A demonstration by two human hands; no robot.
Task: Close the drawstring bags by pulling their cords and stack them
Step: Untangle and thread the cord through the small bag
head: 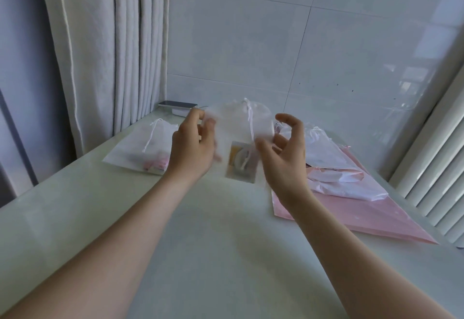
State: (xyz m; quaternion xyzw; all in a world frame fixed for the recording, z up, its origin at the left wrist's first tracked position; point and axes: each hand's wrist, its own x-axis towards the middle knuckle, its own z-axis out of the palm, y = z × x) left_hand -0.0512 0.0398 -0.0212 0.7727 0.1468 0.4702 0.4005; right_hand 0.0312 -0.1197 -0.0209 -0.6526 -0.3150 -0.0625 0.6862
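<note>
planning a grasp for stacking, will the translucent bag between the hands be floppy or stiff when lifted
Probably floppy: the bag is thin, translucent fabric with a gathered top. Likely light, since only a flat card shows inside. The card may stiffen the lower part somewhat.

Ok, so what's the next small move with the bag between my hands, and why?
Probably lay the middle bag down onto the left bag. Its mouth already looks gathered, cord hanging loose, though blur leaves that uncertain. The left hand is at one edge, the right hand at the other, and the left bag lies flat on the table, seemingly cinched.
</note>
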